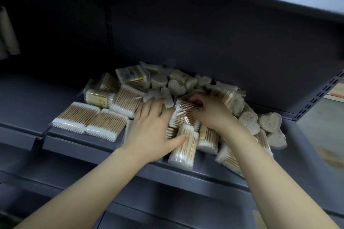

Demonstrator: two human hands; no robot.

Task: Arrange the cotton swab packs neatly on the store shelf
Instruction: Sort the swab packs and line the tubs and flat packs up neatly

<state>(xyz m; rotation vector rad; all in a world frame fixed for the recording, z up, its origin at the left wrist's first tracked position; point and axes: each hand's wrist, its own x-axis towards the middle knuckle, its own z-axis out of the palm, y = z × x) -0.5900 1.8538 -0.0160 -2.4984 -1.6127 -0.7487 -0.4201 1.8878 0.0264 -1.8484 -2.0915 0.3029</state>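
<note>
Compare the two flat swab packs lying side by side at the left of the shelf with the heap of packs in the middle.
The two flat packs lie level, side by side, near the shelf's front edge; the heap is jumbled, packs tilted and overlapping. No hand touches the flat pair; the left hand rests on the heap and the right hand pinches a clear pack in it. The heap also mixes in heart-shaped tubs; the pair match. Both hold wooden-stick swabs.
</note>
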